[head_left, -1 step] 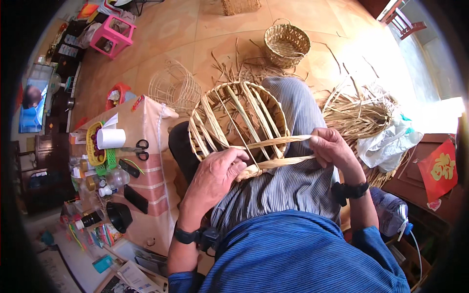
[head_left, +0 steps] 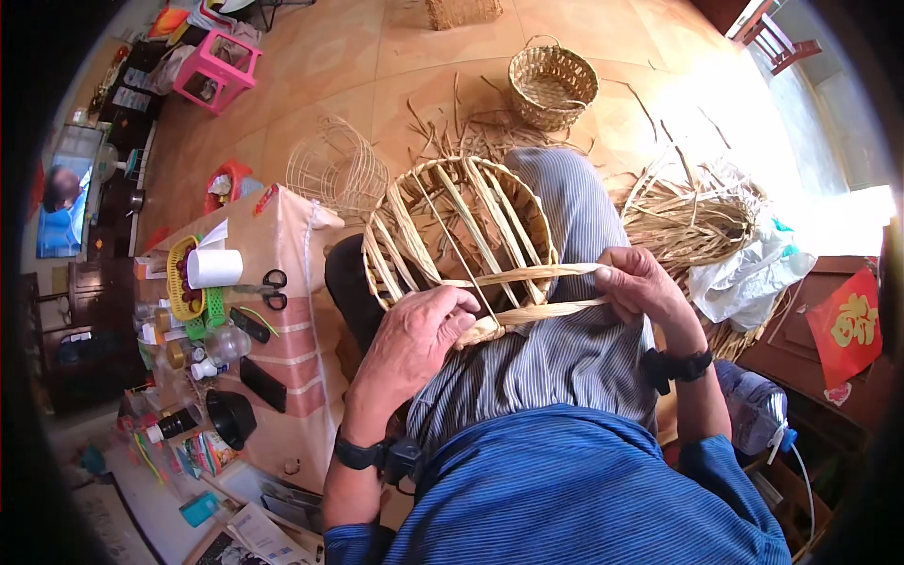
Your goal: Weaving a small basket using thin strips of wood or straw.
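Currently | left hand (head_left: 421,331): curled, gripping basket (head_left: 547,224) | right hand (head_left: 640,284): closed, pinching 2 straw strips (head_left: 541,274)

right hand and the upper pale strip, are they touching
Touching. In the head view, the right hand pinches the upper pale strip between thumb and fingers.

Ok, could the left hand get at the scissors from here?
Probably yes: the scissors lie near the edge of the table to its left, nothing seen on top. The left hand is at the straw strips on the round frame, so it would likely have to leave those.
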Demonstrator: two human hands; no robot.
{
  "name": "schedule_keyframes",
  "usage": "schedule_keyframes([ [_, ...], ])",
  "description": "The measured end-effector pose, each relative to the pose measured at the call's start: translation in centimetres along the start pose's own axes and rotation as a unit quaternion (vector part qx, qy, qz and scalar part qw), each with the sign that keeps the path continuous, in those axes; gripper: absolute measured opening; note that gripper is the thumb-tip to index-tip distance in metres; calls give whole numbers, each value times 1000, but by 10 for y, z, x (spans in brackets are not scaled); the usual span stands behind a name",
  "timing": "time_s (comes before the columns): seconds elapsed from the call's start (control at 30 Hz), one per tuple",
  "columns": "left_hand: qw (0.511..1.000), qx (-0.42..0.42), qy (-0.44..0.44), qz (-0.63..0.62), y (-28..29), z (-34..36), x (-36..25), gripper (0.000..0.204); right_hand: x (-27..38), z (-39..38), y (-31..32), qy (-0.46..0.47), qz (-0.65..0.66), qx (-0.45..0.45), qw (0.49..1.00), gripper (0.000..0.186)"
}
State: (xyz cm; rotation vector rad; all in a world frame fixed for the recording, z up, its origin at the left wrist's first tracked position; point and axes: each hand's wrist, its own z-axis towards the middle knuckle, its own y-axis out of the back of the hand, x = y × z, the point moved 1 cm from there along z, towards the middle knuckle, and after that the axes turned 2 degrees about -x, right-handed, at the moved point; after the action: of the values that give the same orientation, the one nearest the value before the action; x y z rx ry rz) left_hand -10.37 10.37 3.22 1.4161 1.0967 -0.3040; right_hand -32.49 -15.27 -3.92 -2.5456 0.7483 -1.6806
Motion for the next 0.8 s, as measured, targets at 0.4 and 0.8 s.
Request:
schedule_keyframes([
  [0.4, 996, 5, -80, 31, 3, 5, 6, 23, -52, -3, 32, 116, 428, -112, 890, 20],
  [0.8, 986, 49, -132, 93, 5, 2, 0, 35, -34, -3, 30, 236, 539, -163, 792, 13],
])
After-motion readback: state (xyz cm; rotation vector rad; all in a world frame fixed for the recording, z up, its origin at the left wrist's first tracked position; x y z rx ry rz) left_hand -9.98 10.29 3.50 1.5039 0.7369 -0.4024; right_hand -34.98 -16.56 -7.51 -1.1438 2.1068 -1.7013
